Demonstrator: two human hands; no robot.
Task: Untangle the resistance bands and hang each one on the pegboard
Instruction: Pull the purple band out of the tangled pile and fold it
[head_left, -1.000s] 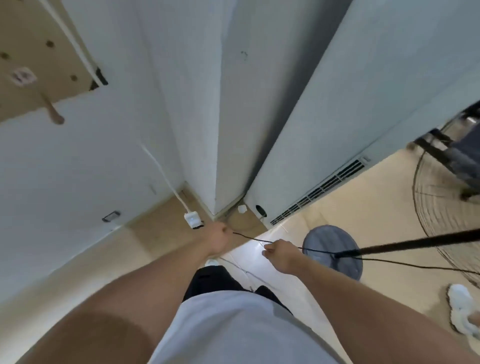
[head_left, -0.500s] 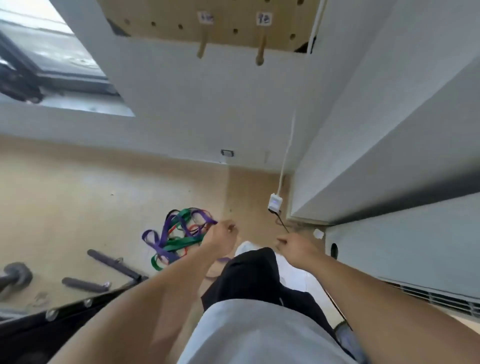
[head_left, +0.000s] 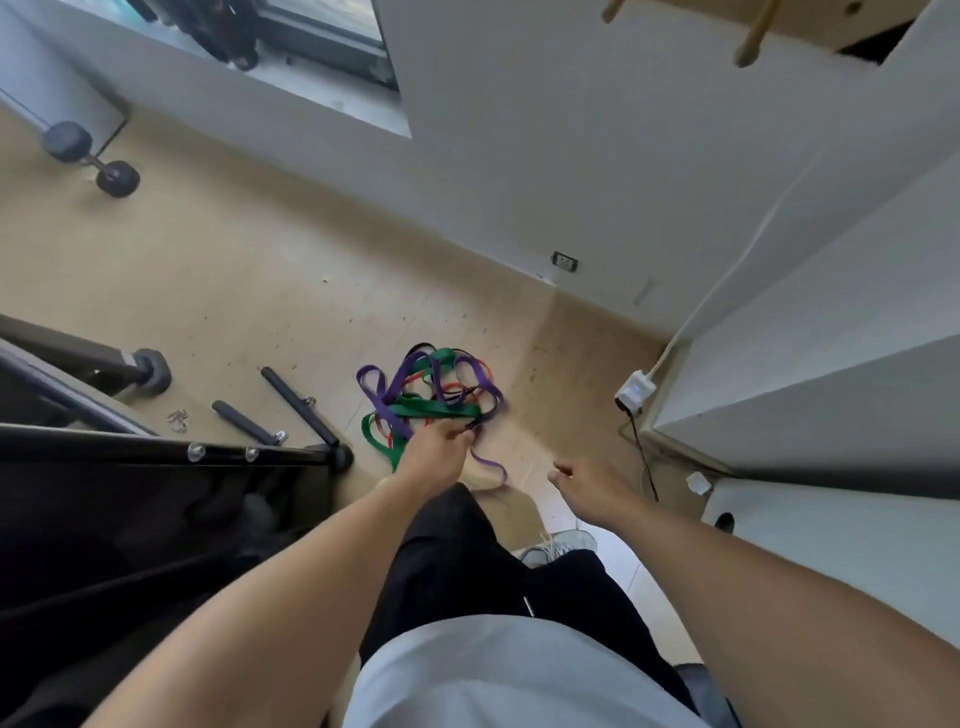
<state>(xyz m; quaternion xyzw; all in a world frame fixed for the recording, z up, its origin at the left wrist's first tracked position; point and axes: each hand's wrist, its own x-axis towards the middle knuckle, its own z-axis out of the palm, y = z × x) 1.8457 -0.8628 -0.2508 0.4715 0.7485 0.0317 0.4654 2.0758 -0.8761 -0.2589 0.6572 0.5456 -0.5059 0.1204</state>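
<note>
A tangle of purple, green, red and black resistance bands (head_left: 434, 397) lies on the tan floor near the wall. My left hand (head_left: 434, 454) hangs over the pile's near edge with its fingers curled beside a purple strand; whether it grips a band is unclear. Right of it, my right hand (head_left: 592, 483) is loosely spread with nothing in it. The wooden pegboard (head_left: 831, 15) shows at the top right on the white wall, with a bare wooden peg (head_left: 753, 36) sticking out.
Two black bar handles (head_left: 298, 405) and small metal clips (head_left: 177, 418) lie left of the pile. A black bench frame (head_left: 171, 452) fills the left. A dumbbell (head_left: 91, 158) sits far left. A white adapter (head_left: 635, 391) with its cable lies by the white cabinet (head_left: 810, 374).
The view has swung left from the cabinet corner to the floor, bringing the band pile nearer the centre. My left hand now overlaps the pile's edge; my right hand has opened slightly.
</note>
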